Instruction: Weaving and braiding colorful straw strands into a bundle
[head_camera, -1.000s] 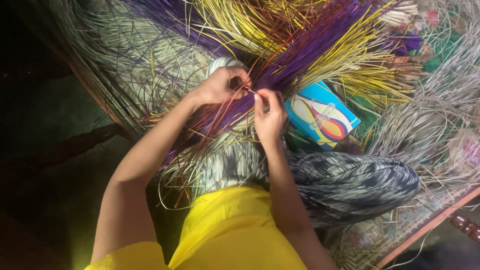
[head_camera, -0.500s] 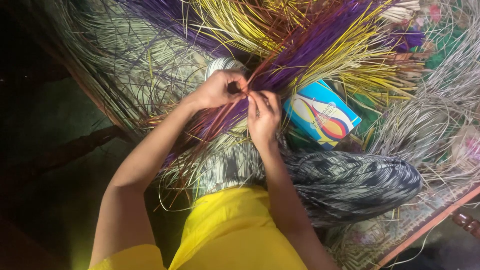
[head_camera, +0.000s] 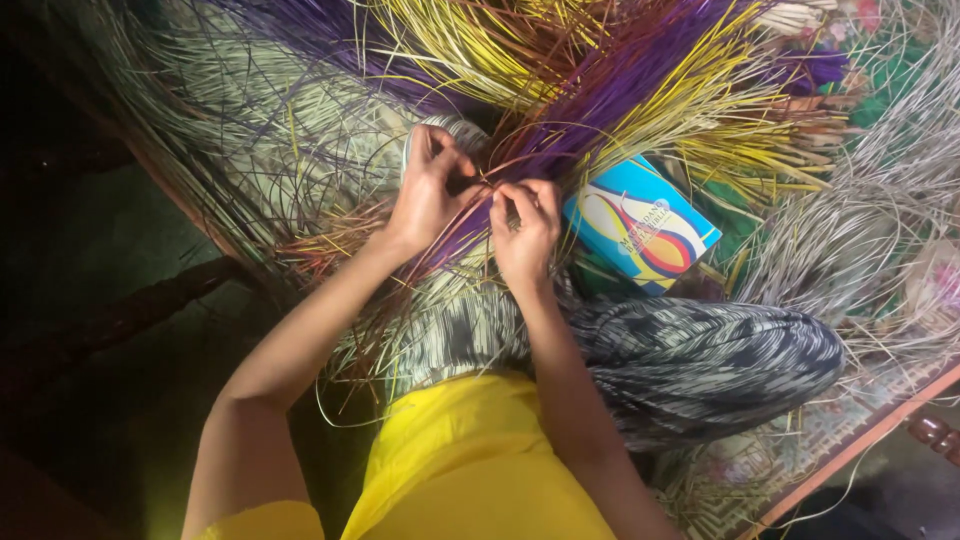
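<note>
Purple strands (head_camera: 610, 95) fan out above the lap, their lower ends pinched between left hand (head_camera: 430, 190) and right hand (head_camera: 525, 225), both closed on them; yellow strands (head_camera: 700, 100) alongside, blue box (head_camera: 640, 225) just right

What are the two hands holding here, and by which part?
Both the left hand and right hand pinch thin straw strands between fingertips, where the purple bundle narrows. Which exact strands cannot be told.
</note>
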